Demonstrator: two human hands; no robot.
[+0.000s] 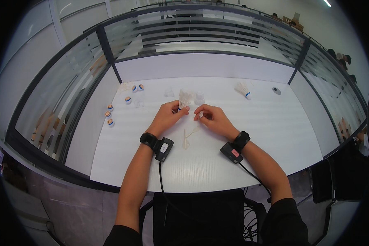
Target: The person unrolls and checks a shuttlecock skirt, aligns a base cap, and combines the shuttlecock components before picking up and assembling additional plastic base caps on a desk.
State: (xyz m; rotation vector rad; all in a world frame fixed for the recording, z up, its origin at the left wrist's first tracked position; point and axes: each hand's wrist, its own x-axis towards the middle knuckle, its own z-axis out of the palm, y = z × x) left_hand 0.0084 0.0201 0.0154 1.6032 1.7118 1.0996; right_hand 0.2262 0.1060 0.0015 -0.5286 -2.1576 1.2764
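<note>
My left hand [168, 116] is closed around the base of a shuttlecock [185, 96]. Its white feathers point away from me, and part of its blue band shows between the fingers. Just to the right, my right hand [213, 119] pinches a small whitish piece [201, 114], perhaps a feather; most of it is hidden by the fingers. The two hands are close together but apart. On the table below them lie a few loose feathers [186, 139]. Beyond my right hand stands a whitish translucent piece [199, 98] whose kind is unclear.
Several shuttlecock heads [108, 114] with blue bands are scattered at the left. Another feathered shuttlecock [243, 91] lies at the back right, near a round cable hole [276, 90]. Low partitions [209, 65] enclose the white table [258, 172] on three sides. A black chair [197, 217] is below.
</note>
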